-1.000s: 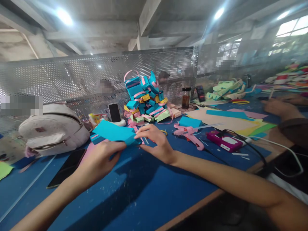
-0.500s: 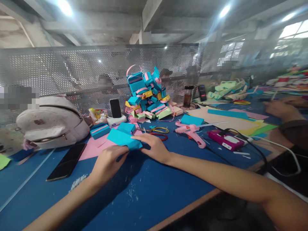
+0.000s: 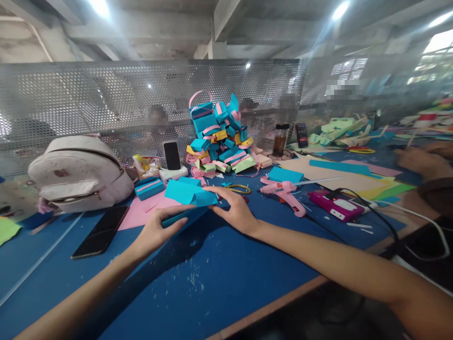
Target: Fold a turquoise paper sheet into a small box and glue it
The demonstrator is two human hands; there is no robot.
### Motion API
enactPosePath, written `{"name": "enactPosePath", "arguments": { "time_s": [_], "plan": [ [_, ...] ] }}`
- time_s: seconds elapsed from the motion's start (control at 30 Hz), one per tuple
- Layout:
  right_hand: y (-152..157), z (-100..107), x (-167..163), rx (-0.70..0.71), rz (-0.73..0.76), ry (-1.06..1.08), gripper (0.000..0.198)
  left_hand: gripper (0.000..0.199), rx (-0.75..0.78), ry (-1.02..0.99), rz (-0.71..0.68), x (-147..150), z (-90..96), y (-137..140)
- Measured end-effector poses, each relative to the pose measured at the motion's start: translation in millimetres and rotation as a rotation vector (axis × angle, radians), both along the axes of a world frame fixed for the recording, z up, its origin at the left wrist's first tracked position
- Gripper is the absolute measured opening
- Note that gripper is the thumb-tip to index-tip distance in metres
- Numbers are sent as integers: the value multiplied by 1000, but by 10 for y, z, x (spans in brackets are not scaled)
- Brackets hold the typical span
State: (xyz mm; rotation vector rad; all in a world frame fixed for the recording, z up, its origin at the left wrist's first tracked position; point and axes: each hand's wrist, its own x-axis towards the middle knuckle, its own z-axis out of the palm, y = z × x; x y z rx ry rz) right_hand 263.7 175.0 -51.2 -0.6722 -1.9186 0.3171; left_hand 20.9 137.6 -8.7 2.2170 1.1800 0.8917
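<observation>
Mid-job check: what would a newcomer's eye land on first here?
Probably the tall paper stack, mostly blue with pink and yellow bits, at the centre back before the mesh screen. Next, the bright blue paper in front of it, held between the left hand and right hand. The pale backpack at far left and pink glue gun right of the hands also stand out.

A dark phone (image 3: 101, 232) lies near a pale backpack (image 3: 79, 174) — a lidded bottle (image 3: 280, 141) stands upright.

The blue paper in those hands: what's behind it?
Another blue piece peeks above its far edge, with pink paper to the left. The held blue paper hides that piece's lower part and anything directly behind.
</observation>
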Motion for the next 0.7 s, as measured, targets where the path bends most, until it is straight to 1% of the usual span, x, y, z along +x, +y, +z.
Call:
{"name": "enactPosePath", "arguments": {
  "time_s": [0.1, 0.17, 0.27, 0.37, 0.43, 0.5, 0.57, 0.63, 0.7],
  "plan": [
    [-3, 17, 8, -11, 5, 22, 43, 34, 75, -18, 24, 30, -56, 0],
    [-8, 40, 14, 14, 25, 3, 42, 30, 129, -24, 17, 50, -94, -1],
    [-27, 92, 35, 129, 27, -68, 47, 33, 219, 23, -97, 40, -79, -1],
    [-74, 174, 69, 311, -10, -157, 54, 37, 329, 138, -217, -14, 67, 3],
    [-125, 252, 76, 449, -16, -247, 45, 39, 440, 230, -274, -50, 215, 4],
    [-182, 344, 55, 545, -25, -358, 34, 46, 586, 352, -331, -71, 366, -10],
    [-225, 429, 5, 558, -42, -454, 27, 54, 684, 479, -331, -77, 492, -42],
    [-243, 487, -60, 500, -33, -505, 23, 60, 726, 551, -297, -79, 576, -79],
    [-234, 504, -128, 411, 19, -531, 20, 60, 722, 586, -263, -93, 613, -97]
  ]
}}
